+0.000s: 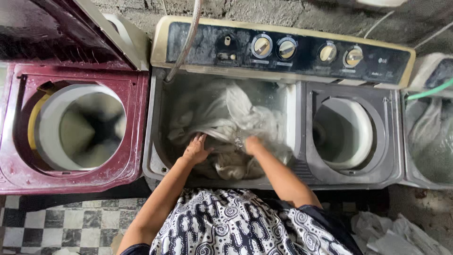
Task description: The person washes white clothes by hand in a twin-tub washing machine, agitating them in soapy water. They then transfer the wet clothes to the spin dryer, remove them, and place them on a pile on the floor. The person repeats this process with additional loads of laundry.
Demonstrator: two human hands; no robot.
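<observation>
Two hands are in the grey washer tub [160, 141]. My left hand [197, 148] presses flat, fingers spread, on the wet white cloth [226, 118]. My right hand [251, 144] is clenched on it. It looks soft, heavy, slippery; bunched folds grip best.

Wet, crumpled cloth [231, 123] is being seen in a grey plastic tub [158, 141], dull and grimy. Glossy maroon plastic is being shown by the washer [14, 179]; metallic knobs [262, 46] are glinting.
</observation>
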